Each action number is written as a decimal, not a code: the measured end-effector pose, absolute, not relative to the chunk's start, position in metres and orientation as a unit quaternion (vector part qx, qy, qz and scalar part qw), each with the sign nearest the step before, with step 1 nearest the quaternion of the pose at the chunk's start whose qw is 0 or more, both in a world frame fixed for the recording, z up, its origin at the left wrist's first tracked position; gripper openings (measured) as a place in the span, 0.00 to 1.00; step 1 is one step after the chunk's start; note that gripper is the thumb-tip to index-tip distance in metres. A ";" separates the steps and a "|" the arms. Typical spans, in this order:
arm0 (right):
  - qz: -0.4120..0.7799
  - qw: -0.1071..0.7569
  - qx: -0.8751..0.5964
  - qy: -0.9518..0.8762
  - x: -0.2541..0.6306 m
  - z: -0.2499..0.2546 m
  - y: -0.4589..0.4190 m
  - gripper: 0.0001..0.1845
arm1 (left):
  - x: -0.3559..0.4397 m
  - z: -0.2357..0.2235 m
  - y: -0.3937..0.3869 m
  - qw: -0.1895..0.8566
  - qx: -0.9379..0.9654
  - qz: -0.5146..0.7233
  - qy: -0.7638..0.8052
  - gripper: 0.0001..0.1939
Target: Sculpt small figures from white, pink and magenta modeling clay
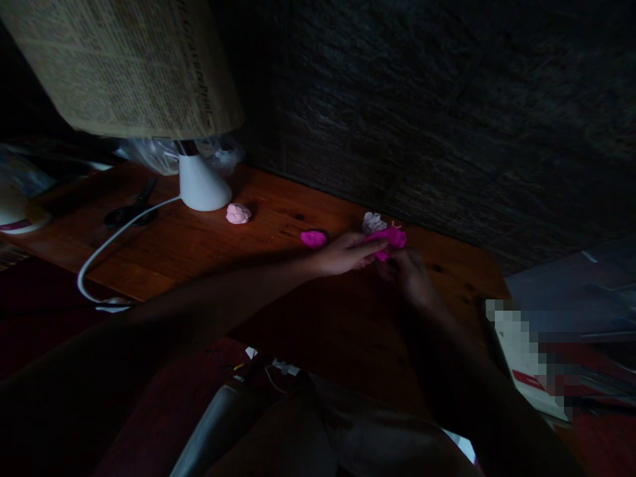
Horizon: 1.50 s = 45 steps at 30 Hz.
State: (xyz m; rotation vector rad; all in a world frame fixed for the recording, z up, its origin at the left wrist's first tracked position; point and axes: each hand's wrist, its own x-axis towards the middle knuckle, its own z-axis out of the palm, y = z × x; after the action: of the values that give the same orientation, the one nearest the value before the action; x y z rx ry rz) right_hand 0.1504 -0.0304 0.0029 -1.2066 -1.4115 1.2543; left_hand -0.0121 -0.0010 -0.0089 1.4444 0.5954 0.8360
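Note:
Both hands are over the wooden table, holding a magenta piece of modelling clay (394,237) between them. My left hand (348,253) comes in from the left, with thumb and fingers closed on the piece's left side. On the other side, my right hand (411,270) pinches its lower right edge; shadow hides most of those fingers. A pale, ruffled clay-like piece (372,223) shows just behind the held one. Left of my left wrist lies a flat magenta lump of clay (313,238), and farther left a light pink lump (238,213).
A lamp with a white base (203,185) and newsprint shade (134,66) stands at left, its cord (102,248) dropping over the front edge. Dark scissors (133,209) lie beside it. A dark stone wall (422,112) runs behind the table (278,225). A white, partly blurred item (521,358) is at right.

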 end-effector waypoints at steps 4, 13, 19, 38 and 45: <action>0.509 0.453 -0.459 -0.570 0.152 0.000 -0.031 0.19 | -0.012 -0.007 -0.002 0.609 0.653 0.368 0.259 0.25; 0.533 0.457 -0.431 -0.566 0.152 -0.004 -0.028 0.22 | -0.015 -0.001 -0.002 0.547 0.674 0.405 0.289 0.26; 0.462 0.441 -0.499 -0.586 0.147 0.006 -0.031 0.30 | -0.014 -0.005 -0.002 0.562 0.661 0.414 0.276 0.28; 0.384 0.433 -0.525 -0.623 0.146 0.010 -0.032 0.24 | -0.011 -0.013 0.002 0.607 0.649 0.367 0.275 0.21; 0.367 0.428 -0.505 -0.653 0.150 0.011 -0.030 0.19 | -0.009 -0.016 -0.001 0.610 0.647 0.374 0.263 0.20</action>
State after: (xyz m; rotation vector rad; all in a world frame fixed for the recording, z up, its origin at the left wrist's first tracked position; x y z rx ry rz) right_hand 0.1496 -0.0300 0.0107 -1.2610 -1.6317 0.9166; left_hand -0.0088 -0.0014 -0.0162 1.4948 0.6079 0.8630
